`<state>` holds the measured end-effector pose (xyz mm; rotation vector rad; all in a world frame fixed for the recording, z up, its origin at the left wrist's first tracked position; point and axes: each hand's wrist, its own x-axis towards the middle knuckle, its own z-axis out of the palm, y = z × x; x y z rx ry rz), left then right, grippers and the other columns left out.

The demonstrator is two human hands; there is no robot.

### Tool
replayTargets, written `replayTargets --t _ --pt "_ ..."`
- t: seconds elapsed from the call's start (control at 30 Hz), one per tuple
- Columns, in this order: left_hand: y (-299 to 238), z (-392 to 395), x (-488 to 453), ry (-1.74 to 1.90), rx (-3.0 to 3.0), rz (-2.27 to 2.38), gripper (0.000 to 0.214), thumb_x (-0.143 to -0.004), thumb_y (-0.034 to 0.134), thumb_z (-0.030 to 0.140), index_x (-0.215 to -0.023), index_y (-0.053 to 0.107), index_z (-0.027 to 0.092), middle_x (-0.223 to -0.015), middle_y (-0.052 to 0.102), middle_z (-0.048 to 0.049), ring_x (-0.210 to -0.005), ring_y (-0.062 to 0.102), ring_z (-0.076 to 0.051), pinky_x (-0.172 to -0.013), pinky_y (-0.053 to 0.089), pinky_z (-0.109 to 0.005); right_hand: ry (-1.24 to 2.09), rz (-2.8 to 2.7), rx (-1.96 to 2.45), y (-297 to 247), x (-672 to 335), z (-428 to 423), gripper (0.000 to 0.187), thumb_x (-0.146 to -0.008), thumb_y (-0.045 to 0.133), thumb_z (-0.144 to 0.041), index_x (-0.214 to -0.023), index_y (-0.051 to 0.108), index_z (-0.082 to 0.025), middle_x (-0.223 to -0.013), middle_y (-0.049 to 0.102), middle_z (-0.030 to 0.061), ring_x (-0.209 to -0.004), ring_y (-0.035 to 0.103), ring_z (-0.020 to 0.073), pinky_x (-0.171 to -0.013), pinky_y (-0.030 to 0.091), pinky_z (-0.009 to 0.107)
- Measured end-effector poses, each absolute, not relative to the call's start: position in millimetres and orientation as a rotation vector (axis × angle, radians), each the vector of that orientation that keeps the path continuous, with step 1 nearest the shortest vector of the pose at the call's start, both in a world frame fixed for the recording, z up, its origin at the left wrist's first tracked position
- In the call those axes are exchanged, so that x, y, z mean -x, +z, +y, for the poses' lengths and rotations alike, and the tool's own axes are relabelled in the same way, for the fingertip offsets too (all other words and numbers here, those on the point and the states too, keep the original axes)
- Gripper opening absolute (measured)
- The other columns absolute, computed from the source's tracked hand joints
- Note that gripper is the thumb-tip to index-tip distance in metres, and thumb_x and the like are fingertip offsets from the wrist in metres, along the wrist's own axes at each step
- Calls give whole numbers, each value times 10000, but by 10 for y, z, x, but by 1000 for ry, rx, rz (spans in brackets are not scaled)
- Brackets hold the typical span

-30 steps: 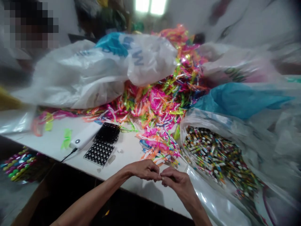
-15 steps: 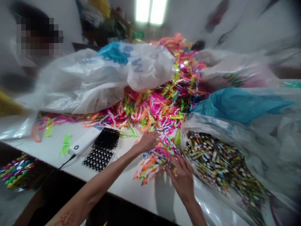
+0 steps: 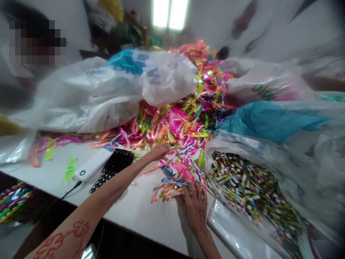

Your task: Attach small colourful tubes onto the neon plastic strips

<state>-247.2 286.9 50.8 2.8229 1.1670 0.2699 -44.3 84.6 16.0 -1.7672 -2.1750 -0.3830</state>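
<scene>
A big heap of neon plastic pieces with white strips, pink, orange, green and blue, spills over the white table. My left hand reaches onto the heap's front edge, fingers stretched out; their tips blend into the pieces. Nearer me, my right hand rests with fingers spread against a smaller bunch of orange-and-white pieces. Its fingertips touch the bunch and are partly hidden among pink and blue pieces. Neither hand visibly grips a piece.
An open clear bag of small multicoloured cylinders stands right. Flat clear plastic packaging lies before it. Large white sacks flank the heap. Left are a white power bank with a cable and a black perforated tray. Another person is far left.
My left hand has moved left and farther into the heap. My right hand has shifted left and toward me, fingers spread. The bunch between them looks looser, with a blue piece showing.
</scene>
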Motion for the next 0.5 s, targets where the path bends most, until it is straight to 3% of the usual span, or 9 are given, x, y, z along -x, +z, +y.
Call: replayTargets --t 0.23,0.37,0.5 --pt "818 2672 2591 636 -2746 1341 243 -902 292 186 -956 518 114 -960 525 -125 -932 459 -213 -830 343 -333 -436 -2028 2008 171 421 1382 395 -863 383 -459 -1073 599 -203 -1188 514 136 -1067 408 314 -884 266 476" --pt "1001 2483 2741 1143 -2374 1417 149 -867 395 217 -885 522 140 -932 498 -89 -888 478 -179 -795 394 -295 -438 -1971 2046 206 489 1533 397 -877 349 -446 -1022 616 -190 -1155 530 143 -1037 412 310 -859 259 476" --pt "963 2191 2850 1381 -2078 1352 105 -768 524 210 -840 555 141 -1119 432 -108 -1051 439 -196 -910 365 -317 -379 -1987 2026 192 497 1496 395 -865 380 -424 -1084 592 -172 -1203 507 155 -1072 403 323 -879 251 495"
